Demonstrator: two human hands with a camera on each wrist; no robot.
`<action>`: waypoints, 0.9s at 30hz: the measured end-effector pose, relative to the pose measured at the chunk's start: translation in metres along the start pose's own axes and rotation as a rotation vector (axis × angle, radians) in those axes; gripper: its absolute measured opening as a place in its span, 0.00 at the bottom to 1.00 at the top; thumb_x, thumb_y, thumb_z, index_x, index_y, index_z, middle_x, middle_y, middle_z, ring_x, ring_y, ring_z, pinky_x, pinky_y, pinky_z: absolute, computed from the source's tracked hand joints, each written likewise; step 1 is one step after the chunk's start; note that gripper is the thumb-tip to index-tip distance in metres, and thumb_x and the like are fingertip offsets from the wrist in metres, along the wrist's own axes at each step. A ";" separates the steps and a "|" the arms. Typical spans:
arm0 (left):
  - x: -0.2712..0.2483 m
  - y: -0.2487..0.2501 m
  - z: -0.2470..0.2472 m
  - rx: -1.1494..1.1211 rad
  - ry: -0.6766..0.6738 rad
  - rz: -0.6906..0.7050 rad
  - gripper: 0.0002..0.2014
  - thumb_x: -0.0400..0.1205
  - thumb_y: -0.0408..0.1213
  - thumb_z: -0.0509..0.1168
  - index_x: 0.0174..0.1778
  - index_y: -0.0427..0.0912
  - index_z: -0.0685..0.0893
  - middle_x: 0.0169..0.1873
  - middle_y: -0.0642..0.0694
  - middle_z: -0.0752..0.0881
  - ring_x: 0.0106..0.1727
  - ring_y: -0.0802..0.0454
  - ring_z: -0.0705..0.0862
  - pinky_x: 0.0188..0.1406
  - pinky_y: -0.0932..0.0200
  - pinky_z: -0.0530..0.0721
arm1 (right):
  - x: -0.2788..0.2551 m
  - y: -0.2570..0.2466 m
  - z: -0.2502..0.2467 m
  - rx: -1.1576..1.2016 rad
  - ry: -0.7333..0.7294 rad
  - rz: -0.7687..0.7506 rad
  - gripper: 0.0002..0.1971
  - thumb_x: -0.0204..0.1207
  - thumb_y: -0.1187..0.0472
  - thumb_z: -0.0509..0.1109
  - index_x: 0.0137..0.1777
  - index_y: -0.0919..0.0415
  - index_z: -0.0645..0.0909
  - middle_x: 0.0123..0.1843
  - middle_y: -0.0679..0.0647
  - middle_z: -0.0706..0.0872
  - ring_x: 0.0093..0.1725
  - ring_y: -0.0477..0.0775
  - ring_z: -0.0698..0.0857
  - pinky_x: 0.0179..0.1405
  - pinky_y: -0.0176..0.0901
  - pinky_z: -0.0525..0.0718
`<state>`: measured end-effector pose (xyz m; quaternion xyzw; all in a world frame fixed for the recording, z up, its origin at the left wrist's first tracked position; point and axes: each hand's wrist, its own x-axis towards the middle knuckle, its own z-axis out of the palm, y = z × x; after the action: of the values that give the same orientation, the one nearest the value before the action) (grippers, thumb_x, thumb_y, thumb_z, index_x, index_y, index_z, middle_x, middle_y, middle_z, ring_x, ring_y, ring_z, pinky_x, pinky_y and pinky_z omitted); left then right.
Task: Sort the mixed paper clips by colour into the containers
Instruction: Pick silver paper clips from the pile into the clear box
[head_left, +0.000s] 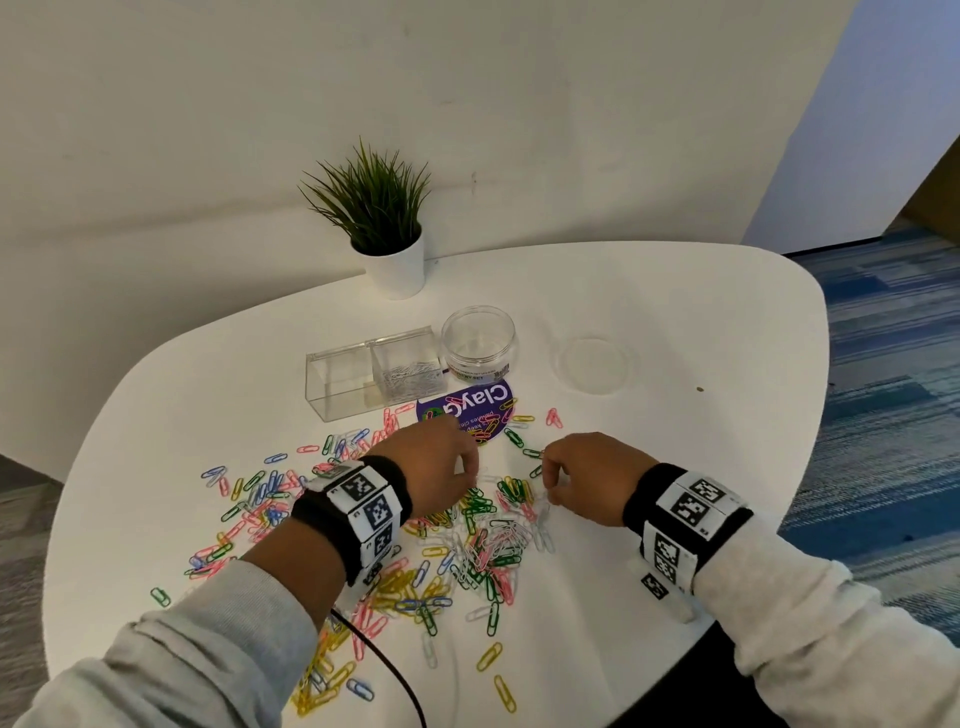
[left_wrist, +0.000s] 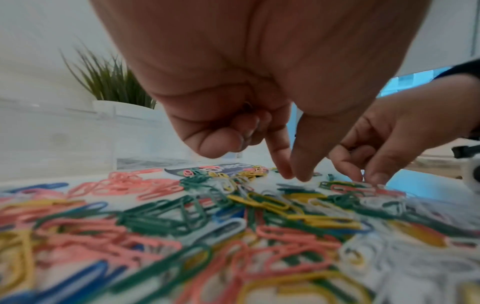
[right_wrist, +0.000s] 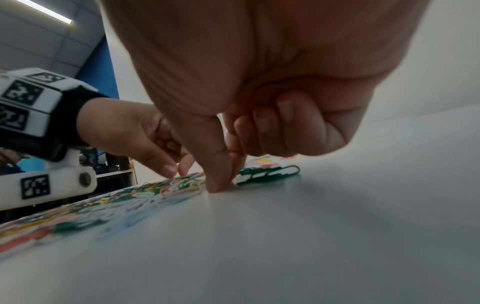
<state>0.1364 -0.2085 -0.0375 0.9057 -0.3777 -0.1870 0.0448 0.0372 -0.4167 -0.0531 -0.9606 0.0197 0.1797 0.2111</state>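
Picking white clips from the mixed pile

Both hands, left (head_left: 434, 467) and right (head_left: 582, 480), pinch down into the paper clips (head_left: 483, 525) mid-tabletop; whether either holds one, I cannot tell. Tangled clips may drag wrong colours into the containers (head_left: 376, 371).

Bright even light, wrist views blurred

A rounded white table (head_left: 675, 322) is standing against a plain off-white wall (head_left: 467, 104), with a potted plant (head_left: 387, 228) sitting at its far edge. Blue patterned carpet (head_left: 893, 374) is showing on the right (grey on the left). A ceiling strip light (right_wrist: 49, 11) is glowing.
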 end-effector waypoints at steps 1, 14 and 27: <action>0.000 -0.001 0.002 0.011 0.003 -0.001 0.04 0.81 0.51 0.67 0.46 0.57 0.84 0.49 0.56 0.76 0.48 0.54 0.80 0.50 0.54 0.83 | 0.000 0.000 0.000 -0.002 0.000 0.004 0.02 0.79 0.54 0.68 0.48 0.50 0.81 0.47 0.44 0.82 0.49 0.49 0.80 0.40 0.38 0.73; -0.001 -0.027 0.003 -0.282 0.158 0.014 0.06 0.88 0.46 0.59 0.48 0.52 0.79 0.42 0.57 0.80 0.41 0.59 0.79 0.41 0.59 0.74 | -0.006 0.000 -0.002 -0.049 0.010 0.011 0.05 0.78 0.55 0.66 0.48 0.52 0.82 0.50 0.45 0.84 0.49 0.47 0.82 0.45 0.38 0.77; 0.046 -0.086 -0.071 -0.097 0.375 -0.125 0.10 0.87 0.40 0.61 0.62 0.46 0.82 0.52 0.47 0.82 0.54 0.47 0.82 0.56 0.54 0.79 | -0.004 -0.009 0.001 -0.154 -0.024 0.007 0.04 0.71 0.55 0.65 0.40 0.53 0.75 0.40 0.47 0.81 0.36 0.48 0.77 0.36 0.41 0.77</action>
<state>0.2495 -0.1840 -0.0047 0.9431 -0.2964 -0.0356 0.1463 0.0345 -0.4087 -0.0489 -0.9717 0.0065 0.1929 0.1363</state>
